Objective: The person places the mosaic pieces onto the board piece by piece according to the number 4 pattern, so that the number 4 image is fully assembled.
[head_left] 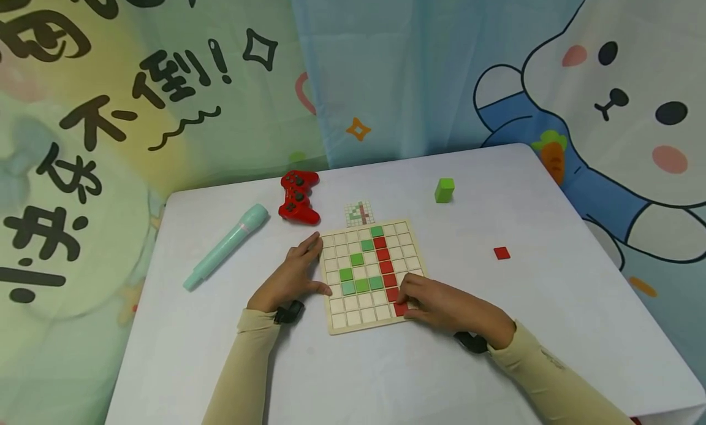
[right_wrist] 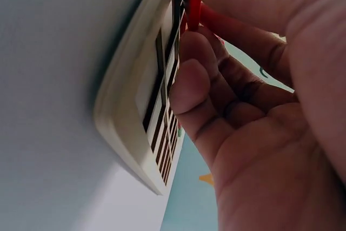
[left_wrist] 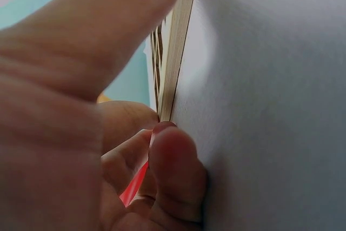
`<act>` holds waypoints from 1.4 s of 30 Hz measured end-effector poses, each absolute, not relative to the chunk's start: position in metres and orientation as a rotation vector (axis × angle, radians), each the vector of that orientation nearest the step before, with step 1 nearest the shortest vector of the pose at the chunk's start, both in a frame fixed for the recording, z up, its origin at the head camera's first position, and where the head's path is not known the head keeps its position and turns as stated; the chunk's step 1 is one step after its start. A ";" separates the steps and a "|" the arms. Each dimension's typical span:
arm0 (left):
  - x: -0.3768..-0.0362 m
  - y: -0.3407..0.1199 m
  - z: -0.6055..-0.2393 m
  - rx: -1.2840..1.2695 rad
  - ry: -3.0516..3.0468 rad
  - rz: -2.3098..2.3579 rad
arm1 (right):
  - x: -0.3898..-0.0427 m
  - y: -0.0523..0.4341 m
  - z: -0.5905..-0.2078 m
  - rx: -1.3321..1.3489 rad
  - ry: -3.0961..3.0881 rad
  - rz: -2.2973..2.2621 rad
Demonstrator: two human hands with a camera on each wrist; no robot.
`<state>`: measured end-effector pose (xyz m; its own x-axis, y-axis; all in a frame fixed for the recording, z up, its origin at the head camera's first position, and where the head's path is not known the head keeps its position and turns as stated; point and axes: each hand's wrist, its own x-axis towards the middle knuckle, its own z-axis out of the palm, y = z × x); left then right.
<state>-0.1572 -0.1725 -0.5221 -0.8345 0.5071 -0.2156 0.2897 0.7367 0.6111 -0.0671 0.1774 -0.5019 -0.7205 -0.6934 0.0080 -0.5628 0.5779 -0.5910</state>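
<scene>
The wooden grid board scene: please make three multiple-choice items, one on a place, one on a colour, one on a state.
1. Where does the loose red tile lie?
A. on the table right of the board
B. on the gamepad
C. under the green block

2. What colour is the gamepad?
A. blue
B. red
C. white

3. What is the right hand doing?
A. resting flat on the table
B. gripping the mint pen
C. pinching a red tile at the board

Answers: 1 A, it lies alone on the table. 2 B, its shell is red. 3 C, the fingers close on a red tile.
</scene>
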 end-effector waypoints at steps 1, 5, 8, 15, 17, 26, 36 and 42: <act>-0.157 -0.172 -0.522 0.613 2.568 0.818 | -0.067 0.177 -0.502 -1.059 2.588 -0.848; -0.158 -0.172 -0.522 0.613 2.566 0.825 | -0.068 0.174 -0.502 -1.081 2.591 -0.844; -0.159 -0.171 -0.521 0.615 2.561 0.830 | -0.068 0.172 -0.503 -1.094 2.605 -0.843; -0.160 -0.171 -0.519 0.599 2.558 0.843 | -0.070 0.173 -0.507 -1.087 2.651 -0.834; -0.160 -0.171 -0.520 0.594 2.557 0.841 | -0.070 0.177 -0.508 -1.071 2.642 -0.849; -0.159 -0.171 -0.528 0.572 2.559 0.830 | -0.078 0.243 -0.497 -0.787 2.892 -1.079; -0.158 -0.170 -0.524 0.585 2.566 0.813 | -0.079 0.334 -0.512 -0.108 2.993 -1.310; -0.157 -0.171 -0.522 0.566 2.558 0.808 | -0.081 0.352 -0.530 -0.161 2.958 -1.206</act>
<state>-0.1573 -0.1706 -0.5224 -0.8393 0.4845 -0.2465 0.2550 0.7514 0.6085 -0.0805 0.3523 -0.5299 -0.9933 -0.0713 0.0908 -0.1145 0.7107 -0.6941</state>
